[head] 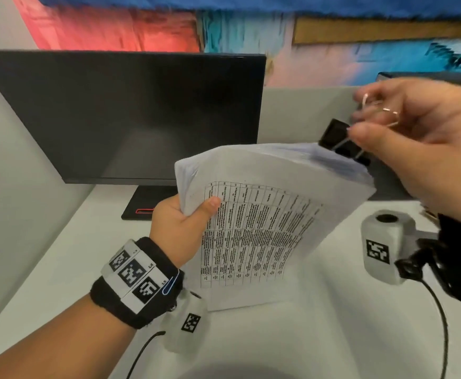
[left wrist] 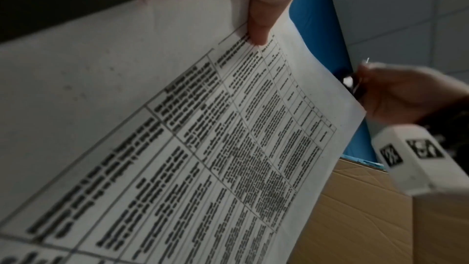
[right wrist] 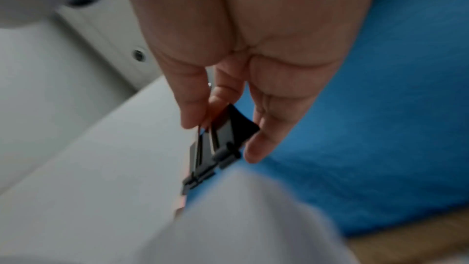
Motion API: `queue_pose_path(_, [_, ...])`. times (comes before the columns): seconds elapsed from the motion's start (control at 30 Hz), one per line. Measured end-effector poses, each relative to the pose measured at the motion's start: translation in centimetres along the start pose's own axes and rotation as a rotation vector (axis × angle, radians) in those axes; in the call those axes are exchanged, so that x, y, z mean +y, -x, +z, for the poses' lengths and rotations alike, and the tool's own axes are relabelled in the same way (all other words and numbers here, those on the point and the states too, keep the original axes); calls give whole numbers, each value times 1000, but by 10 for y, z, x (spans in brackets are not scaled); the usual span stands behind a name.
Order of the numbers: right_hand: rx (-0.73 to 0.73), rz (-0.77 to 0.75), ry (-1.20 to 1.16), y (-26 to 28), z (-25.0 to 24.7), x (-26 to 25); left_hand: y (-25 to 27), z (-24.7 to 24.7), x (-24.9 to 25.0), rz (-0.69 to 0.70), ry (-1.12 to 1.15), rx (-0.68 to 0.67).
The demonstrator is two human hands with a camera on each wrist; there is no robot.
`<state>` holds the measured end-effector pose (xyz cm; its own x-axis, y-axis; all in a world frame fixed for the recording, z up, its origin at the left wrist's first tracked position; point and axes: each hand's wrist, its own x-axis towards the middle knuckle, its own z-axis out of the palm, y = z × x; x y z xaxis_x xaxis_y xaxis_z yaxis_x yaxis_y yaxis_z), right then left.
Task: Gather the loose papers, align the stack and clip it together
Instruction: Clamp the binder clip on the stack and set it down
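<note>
A stack of white papers (head: 254, 222) with a printed table on top stands tilted above the desk. My left hand (head: 180, 225) grips its upper left corner, thumb on the front sheet (left wrist: 259, 27). At the stack's upper right corner sits a black binder clip (head: 339, 140), its mouth at the paper edge. My right hand (head: 421, 143) pinches the clip's wire handles (right wrist: 203, 131) between thumb and fingers. In the right wrist view the clip (right wrist: 223, 148) meets the blurred paper (right wrist: 101, 168). In the left wrist view the clip (left wrist: 352, 83) peeks from behind the sheet (left wrist: 177, 127).
A dark monitor (head: 120, 116) on its stand fills the back left of the white desk (head: 319, 337). Grey partition walls close the left and back. Wrist cameras and cables (head: 440, 318) hang below both hands. A cardboard box (left wrist: 368, 218) shows in the left wrist view.
</note>
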<state>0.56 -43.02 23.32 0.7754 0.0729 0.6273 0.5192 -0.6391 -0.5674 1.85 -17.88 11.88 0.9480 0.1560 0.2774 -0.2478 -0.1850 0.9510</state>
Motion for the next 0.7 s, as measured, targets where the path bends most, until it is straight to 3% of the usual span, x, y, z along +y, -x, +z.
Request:
queue_pose_path(0.07, [-54, -141, 51, -6, 4, -25, 1, 3, 5, 14, 6, -43])
queue_pose_path(0.13, [-107, -188, 100, -11, 13, -40, 1, 5, 8, 11, 0, -66])
queue_pose_path(0.23, [-213, -114, 100, -19, 26, -45, 2, 7, 11, 6, -13, -66])
queue_pose_path(0.4, [-368, 14, -113, -26, 37, -46, 6, 3, 13, 3, -29, -58])
queue_pose_path(0.7, [-390, 17, -88, -32, 19, -52, 12, 3, 19, -6, -1, -61])
